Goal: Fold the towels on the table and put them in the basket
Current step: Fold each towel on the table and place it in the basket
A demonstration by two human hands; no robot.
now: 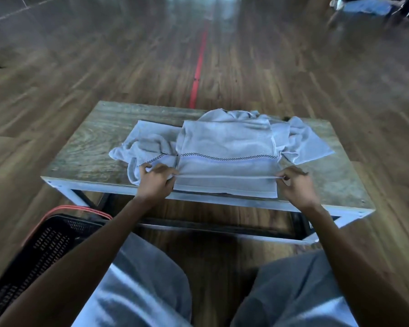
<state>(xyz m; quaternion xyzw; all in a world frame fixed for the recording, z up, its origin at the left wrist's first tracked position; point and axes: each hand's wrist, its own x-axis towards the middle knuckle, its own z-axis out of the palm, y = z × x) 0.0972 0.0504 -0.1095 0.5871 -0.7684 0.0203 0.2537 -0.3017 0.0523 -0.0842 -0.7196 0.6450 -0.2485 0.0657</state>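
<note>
Down at the lower left, on the floor beside the person's knee, sits the black basket (45, 244), and I can't see any towels in it, so we're early on imo. Up on the desk (85, 142) a crumpled towel (147, 142) lies at the left, unfolded. Next, the left hand (155, 182) has its fingers (171, 178) curled in, pinching the left end of a raised edge on the main towel (227, 142). That one is pale grey with a dark checkered band and a lighter stripe, lying mostly flat at the near edge of the desk, partly on top of the pile behind it. The right hand (298, 187) pinches the other end the same way, so the edge runs taut between them. Looks like mid-fold to me: the next move is probably carrying that edge over evenly, both hands together, so the corners line up. Another rumpled towel (302, 142) waits at the far right.
</note>
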